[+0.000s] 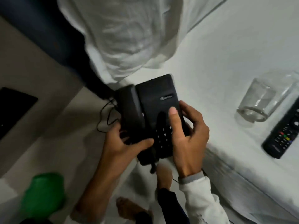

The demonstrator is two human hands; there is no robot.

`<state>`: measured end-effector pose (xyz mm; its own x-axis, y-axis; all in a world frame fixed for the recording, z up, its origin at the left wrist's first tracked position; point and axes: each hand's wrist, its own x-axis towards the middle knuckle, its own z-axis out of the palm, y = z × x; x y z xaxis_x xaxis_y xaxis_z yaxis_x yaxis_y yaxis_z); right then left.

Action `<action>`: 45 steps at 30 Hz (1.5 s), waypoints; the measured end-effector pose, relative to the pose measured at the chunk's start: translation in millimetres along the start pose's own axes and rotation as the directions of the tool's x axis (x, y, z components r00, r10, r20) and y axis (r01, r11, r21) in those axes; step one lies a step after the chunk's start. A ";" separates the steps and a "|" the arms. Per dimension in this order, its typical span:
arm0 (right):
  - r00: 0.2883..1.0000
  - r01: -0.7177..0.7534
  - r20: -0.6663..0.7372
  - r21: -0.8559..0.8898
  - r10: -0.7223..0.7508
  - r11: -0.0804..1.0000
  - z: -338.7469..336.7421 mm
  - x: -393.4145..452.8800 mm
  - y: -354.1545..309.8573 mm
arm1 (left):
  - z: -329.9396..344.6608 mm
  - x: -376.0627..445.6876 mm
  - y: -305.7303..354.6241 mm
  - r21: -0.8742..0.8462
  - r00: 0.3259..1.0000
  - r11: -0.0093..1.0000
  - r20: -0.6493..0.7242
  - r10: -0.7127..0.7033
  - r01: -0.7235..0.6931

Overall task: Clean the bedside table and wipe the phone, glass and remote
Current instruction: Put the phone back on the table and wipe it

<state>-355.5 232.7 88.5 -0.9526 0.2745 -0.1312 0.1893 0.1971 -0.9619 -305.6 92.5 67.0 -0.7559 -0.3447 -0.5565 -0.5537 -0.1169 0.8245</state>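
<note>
A black corded desk phone (150, 101), handset in its cradle on the left side, is held in both hands above the bed's edge. My left hand (127, 143) grips its lower left under the handset. My right hand (187, 135) clasps the right side, thumb lying across the keypad. A clear drinking glass (262, 101) lies on its side on the white bed sheet to the right. Beside the glass lies a black remote (284, 135) with coloured buttons.
A white pillow (129, 33) rests on the bed (226, 54) behind the phone. The phone's thin cord (105, 117) trails left over the pale floor. A green container (43, 194) stands at lower left, a dark flat object (13, 109) at far left. Bare feet (163, 177) show below.
</note>
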 end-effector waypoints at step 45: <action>0.739 0.329 0.671 -0.442 0.064 0.835 170.6 2.2 128.1 | -80.0 46.5 -141.2 -0.099 0.865 0.991 -0.486 -0.125 0.088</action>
<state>-374.0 98.0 -75.9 -0.8516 -0.4156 -0.3193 -0.0499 0.6707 -0.7401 -234.7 18.5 -67.1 -0.4147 -0.7363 -0.5347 -0.5805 -0.2385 0.7786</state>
